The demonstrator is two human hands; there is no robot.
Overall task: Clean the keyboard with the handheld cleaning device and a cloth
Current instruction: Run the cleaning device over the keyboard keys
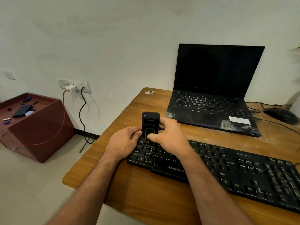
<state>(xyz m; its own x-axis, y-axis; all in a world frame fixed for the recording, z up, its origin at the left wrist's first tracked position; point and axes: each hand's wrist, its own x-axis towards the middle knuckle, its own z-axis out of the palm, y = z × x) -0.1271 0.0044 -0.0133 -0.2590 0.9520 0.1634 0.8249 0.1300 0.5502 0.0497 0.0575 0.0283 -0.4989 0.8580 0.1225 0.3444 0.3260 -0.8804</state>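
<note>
Black plastic, the handheld cleaning device point(150, 125) stands upright over the left end of the keyboard point(227, 169), near the middle of the frame. The left hand point(125, 142) grips its side, and the right hand point(168, 135) holds it with the thumb pressed on its front. The work seems only beginning: the keys look dusty and no cloth is visible. The dusty laptop point(211, 98) sits behind on the wooden counter point(146, 189).
</note>
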